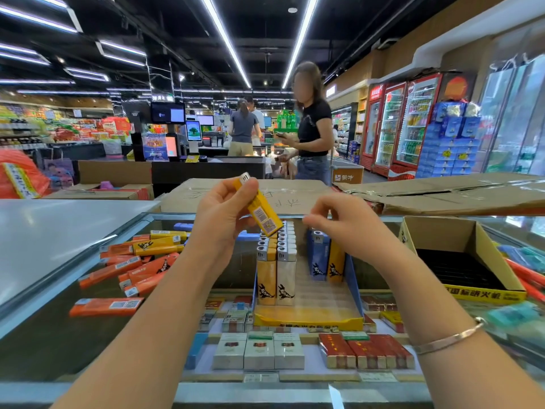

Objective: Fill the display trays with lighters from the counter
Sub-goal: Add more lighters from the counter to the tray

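My left hand (219, 211) grips a yellow lighter (259, 208), tilted with its metal top up, above the display tray (309, 320). The tray stands on the glass counter and holds rows of upright yellow and white lighters (275, 261) on its left side, with a blue lighter (318, 258) and a yellow one on its right. My right hand (339, 219) hovers beside the held lighter with fingers loosely curled and nothing in it. A pile of loose orange and yellow lighters (141, 261) lies on the counter to the left.
A second cardboard tray (483, 296) with a dark inside sits at the right, with more loose lighters (528, 278) beyond it. Cigarette packs (259, 349) show under the glass. Flattened cardboard boxes (442, 196) lie behind the counter. A person (312, 125) stands beyond them.
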The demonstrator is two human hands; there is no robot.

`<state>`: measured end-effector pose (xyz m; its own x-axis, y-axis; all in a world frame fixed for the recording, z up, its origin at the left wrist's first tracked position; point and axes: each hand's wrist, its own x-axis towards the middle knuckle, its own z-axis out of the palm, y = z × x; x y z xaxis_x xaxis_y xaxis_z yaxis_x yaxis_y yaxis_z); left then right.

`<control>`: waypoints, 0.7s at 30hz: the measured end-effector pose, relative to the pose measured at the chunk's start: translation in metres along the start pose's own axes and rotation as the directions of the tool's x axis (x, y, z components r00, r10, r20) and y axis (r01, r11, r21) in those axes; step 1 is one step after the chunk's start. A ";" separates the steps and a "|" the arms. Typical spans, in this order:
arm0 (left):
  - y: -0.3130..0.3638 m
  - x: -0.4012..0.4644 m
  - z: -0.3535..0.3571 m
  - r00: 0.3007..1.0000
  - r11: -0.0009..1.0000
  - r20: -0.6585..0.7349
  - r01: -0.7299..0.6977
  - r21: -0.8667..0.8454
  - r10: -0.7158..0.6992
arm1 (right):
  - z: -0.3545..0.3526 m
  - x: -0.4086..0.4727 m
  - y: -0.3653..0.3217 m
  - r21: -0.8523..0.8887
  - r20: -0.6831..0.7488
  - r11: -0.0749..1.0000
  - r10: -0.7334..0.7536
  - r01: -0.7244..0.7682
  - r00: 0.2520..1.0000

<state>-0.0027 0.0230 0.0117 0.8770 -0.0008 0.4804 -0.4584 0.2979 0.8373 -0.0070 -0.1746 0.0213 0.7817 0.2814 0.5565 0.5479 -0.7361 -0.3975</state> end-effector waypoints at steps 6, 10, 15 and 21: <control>-0.006 -0.002 0.007 0.999 0.998 0.029 -0.017 0.063 0.015 | -0.005 -0.006 -0.028 0.432 -0.132 0.897 -0.038 0.092 0.990; -0.010 -0.004 0.011 0.999 0.988 -0.022 -0.024 0.155 0.027 | 0.007 -0.008 -0.034 0.036 -0.057 0.975 -0.218 0.220 0.974; -0.011 -0.008 0.013 1.000 0.973 -0.017 -0.015 0.229 0.019 | 0.013 -0.008 -0.036 -0.223 -0.059 0.934 -0.301 0.281 0.952; -0.004 -0.013 0.019 0.991 0.961 0.133 -0.040 0.273 0.003 | 0.012 -0.008 -0.035 -0.245 -0.106 0.932 -0.300 0.268 0.948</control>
<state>-0.0148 0.0036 0.0075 0.8486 -0.1269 0.5136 -0.5148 0.0262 0.8569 -0.0286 -0.1441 0.0217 0.5450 0.4221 0.7244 0.6469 -0.7614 -0.0430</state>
